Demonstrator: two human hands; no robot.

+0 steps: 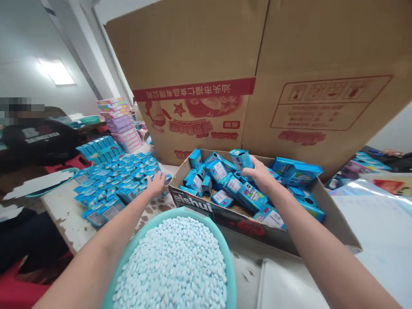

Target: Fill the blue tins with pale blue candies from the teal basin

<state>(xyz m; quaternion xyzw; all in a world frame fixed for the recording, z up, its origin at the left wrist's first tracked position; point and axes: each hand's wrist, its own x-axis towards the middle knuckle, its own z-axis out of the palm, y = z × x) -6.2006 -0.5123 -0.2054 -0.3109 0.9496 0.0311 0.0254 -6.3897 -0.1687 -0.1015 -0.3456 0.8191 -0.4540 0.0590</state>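
My right hand (261, 175) grips a small blue candy box (240, 159) above the black-printed carton tray (231, 226). That tray holds many more blue candy boxes, tumbled at different angles. On the left, my left hand (157, 184) has its fingers closed around a blue box (165, 178) at the right end of tightly packed rows of blue boxes (119, 178). Its fingertips are partly hidden. Between my forearms stands a turquoise basin (230, 262) filled with pale blue and white candies (174, 262).
A tall brown cardboard sheet (199, 51) stands behind the tray. Stacked pink and purple boxes (119, 122) rise at the back left. Another person (41, 133) in a black top is at far left. A white lidded or flat tray (283, 285) lies at front right.
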